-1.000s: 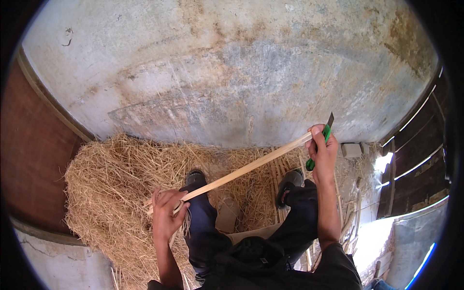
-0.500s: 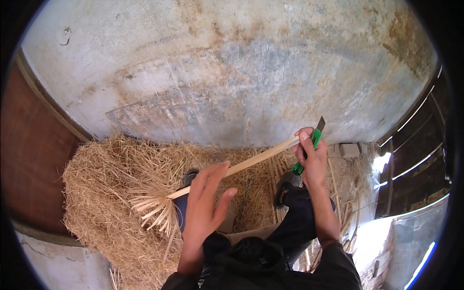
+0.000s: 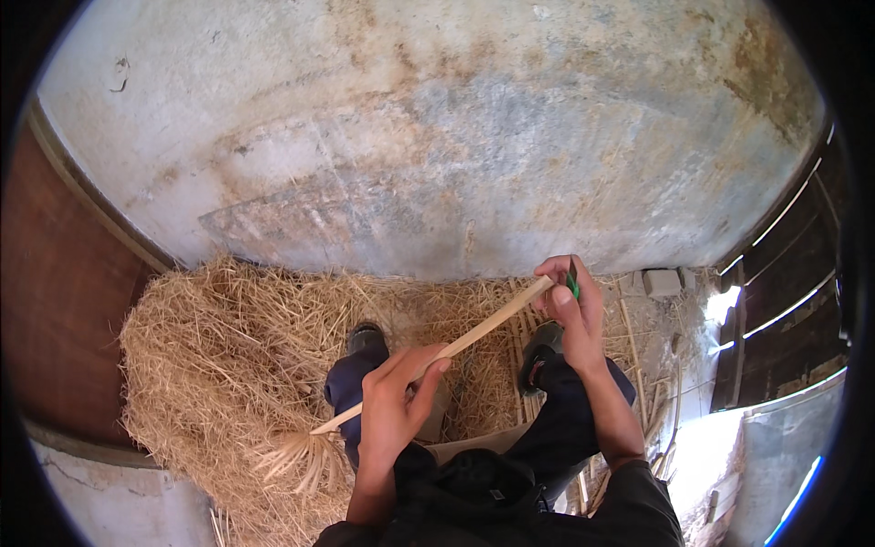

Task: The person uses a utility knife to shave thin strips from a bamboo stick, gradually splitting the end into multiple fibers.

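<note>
A pale stick [image 3: 492, 324], perhaps bamboo, slants across my lap, its far end up to the right. Thin splayed strips [image 3: 299, 456] fan out at its lower left end. My left hand [image 3: 392, 401] is closed around the stick's lower half, thumb on the near side. At the upper right end, my right hand [image 3: 576, 314] holds a green-handled utility knife [image 3: 572, 281]. Its dark blade points upward beside the stick's tip, and most of the handle is hidden in the palm. Whether the right fingers touch the tip I cannot tell.
A heap of straw [image 3: 210, 356] covers the floor at left, up to a stained wall [image 3: 437, 155]. My shoes [image 3: 366, 339] rest on straw. Long thin poles [image 3: 633, 346] and a grey block [image 3: 661, 283] lie at right, near dark slatted boards [image 3: 784, 283].
My left hand has closed on the stick from an open, spread pose. The stick's splayed end has dropped lower. My right hand has turned the knife, moving it slightly left and down.
</note>
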Demonstrator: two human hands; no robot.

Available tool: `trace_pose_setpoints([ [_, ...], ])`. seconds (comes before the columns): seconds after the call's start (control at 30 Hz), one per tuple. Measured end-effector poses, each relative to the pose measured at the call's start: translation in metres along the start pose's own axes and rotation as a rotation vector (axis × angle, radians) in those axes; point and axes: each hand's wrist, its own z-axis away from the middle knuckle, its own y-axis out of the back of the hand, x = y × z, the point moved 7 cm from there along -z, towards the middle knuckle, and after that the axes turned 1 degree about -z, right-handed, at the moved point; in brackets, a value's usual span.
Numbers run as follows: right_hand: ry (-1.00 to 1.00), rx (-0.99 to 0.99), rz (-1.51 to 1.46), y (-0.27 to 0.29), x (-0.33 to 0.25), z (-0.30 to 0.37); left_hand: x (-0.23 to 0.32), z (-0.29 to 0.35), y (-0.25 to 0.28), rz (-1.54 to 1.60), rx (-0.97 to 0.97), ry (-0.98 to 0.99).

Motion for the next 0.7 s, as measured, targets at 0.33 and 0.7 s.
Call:
trace_pose_setpoints([
  [0.33, 0.217, 0.055, 0.127, -0.005, 0.003, 0.014, 0.014, 0.019, 0.012, -0.082, 0.14, -0.012],
  [0.7, 0.475, -0.136, 0.428, -0.046, -0.012, 0.033, 0.015, 0.024, 0.008, -0.036, 0.159, -0.002],
])
